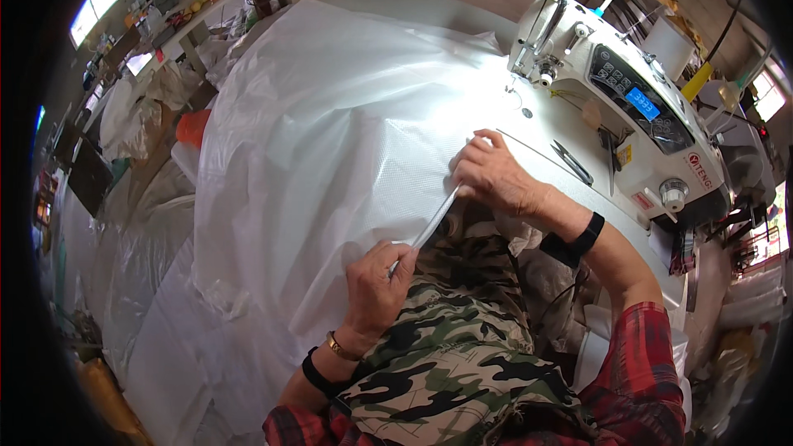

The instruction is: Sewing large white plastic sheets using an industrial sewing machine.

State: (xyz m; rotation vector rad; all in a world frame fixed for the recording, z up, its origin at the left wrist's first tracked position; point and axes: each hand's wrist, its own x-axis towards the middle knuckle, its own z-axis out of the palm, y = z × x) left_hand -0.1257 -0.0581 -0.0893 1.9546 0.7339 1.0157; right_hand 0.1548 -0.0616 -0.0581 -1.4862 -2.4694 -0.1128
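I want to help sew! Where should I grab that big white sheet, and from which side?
Best guess: take the white sheet by its folded edge, coming from the near side by the lap. That edge is a flat, narrow strip stretched between the left hand and right hand, so fingers pinch it easily; the rest billows loosely.

Left hand (376, 289) and right hand (496, 175) pinching white fabric (330, 140) edge, sewing machine (628, 91) beside

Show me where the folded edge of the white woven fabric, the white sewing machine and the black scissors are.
folded edge of the white woven fabric (436, 216), head view, middle of fold between both hands.
white sewing machine (652, 144), head view, front of body.
black scissors (572, 162), head view, blades.
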